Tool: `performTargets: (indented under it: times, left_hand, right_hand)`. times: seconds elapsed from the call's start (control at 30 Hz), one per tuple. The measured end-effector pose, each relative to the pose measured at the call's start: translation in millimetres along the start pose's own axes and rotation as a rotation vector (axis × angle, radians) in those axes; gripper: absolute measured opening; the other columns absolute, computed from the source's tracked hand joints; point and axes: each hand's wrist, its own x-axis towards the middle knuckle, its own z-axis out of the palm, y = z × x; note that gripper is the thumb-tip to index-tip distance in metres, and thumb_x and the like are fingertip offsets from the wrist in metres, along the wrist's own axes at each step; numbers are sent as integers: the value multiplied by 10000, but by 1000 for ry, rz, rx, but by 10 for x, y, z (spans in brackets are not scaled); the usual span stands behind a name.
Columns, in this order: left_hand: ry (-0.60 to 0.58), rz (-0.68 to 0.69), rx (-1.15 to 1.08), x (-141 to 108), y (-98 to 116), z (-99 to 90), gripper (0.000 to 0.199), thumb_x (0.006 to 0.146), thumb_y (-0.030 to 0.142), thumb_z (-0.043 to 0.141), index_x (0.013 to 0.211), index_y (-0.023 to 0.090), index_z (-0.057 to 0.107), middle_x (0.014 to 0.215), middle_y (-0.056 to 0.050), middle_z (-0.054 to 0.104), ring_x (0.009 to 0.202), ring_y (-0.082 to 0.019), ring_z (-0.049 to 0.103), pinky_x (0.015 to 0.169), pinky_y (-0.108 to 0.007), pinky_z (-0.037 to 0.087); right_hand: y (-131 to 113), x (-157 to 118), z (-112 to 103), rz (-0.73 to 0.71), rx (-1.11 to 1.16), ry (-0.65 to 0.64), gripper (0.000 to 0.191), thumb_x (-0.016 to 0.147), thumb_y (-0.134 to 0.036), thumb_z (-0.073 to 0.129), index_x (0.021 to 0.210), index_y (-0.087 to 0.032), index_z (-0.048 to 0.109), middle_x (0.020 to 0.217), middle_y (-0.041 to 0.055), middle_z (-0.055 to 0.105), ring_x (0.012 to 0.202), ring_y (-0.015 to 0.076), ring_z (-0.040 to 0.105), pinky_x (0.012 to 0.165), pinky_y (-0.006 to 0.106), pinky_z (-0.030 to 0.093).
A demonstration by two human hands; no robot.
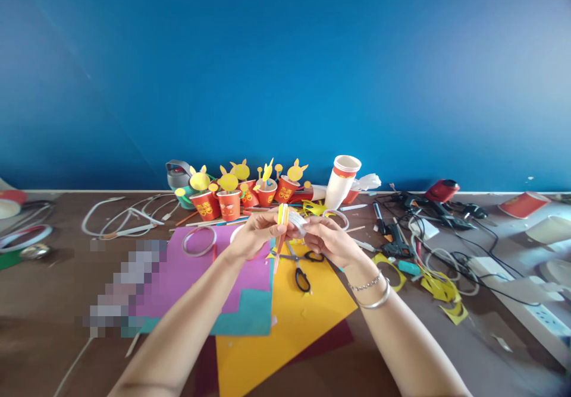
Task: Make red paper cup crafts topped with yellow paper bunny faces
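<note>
Near the middle of the view, my left hand [256,235] pinches a bundle of thin yellow and orange-pink strips [282,221] that stands roughly upright. My right hand [328,239] is closed on a whitish translucent piece [296,223], perhaps tape or film, right beside the strips. Whether the white piece touches the strips cannot be made out. Black-handled scissors [302,279] lie below the hands on yellow paper [285,337]. Purple paper [191,278] and teal paper [250,314] lie under and left of my left forearm.
Red paper cups [230,207] with yellow rabbit-like cutouts line the wall. A stack of white cups [341,186] leans behind my right hand. Glue guns [396,242], cables, yellow scraps [439,287] and a power strip [530,308] lie at right. A tape roll [198,240] rests at left.
</note>
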Motion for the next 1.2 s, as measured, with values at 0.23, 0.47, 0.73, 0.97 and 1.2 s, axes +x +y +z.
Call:
performTargets:
  times: [0.23, 0.47, 0.73, 0.97, 1.2]
  left_hand:
    - [-23, 47, 75, 7, -16, -8, 170, 763, 310, 734, 826, 154, 749, 1056, -106, 676, 940, -241, 667, 763, -323, 553]
    - [-12, 80, 129, 13, -9, 17, 179, 759, 324, 737, 821, 157, 760, 1100, -114, 668, 996, -248, 644, 789, -312, 524]
    - [2, 23, 123, 16, 3, -4, 215, 740, 351, 749, 830, 157, 761, 985, -109, 715, 930, -250, 667, 713, -306, 544]
    - [40, -16, 80, 18, -52, -74, 210, 723, 326, 770, 829, 146, 755, 926, -105, 734, 930, -261, 684, 793, -348, 548]
    - [1, -8, 86, 18, -41, -44, 199, 740, 320, 755, 847, 153, 756, 994, -110, 716, 896, -246, 689, 741, -332, 563]
  right_hand:
    - [14, 16, -1, 6, 34, 70, 154, 640, -262, 639, 586, -171, 527, 514, -66, 334, 479, 56, 266, 448, 225, 170]
    - [49, 42, 12, 26, 37, 132, 162, 586, -247, 584, 518, -179, 454, 501, -65, 331, 467, 53, 268, 445, 224, 156]
    - [40, 45, -21, 41, 7, 107, 83, 567, -192, 523, 523, -188, 453, 454, -69, 362, 404, 56, 340, 403, 215, 209]
    - [-9, 34, -75, 102, 20, 49, 218, 703, -362, 643, 648, -180, 537, 485, -67, 432, 411, 75, 429, 407, 223, 269]
    - [64, 92, -56, 124, 33, 116, 166, 638, -307, 609, 577, -174, 530, 464, -61, 418, 412, 66, 383, 414, 220, 228]
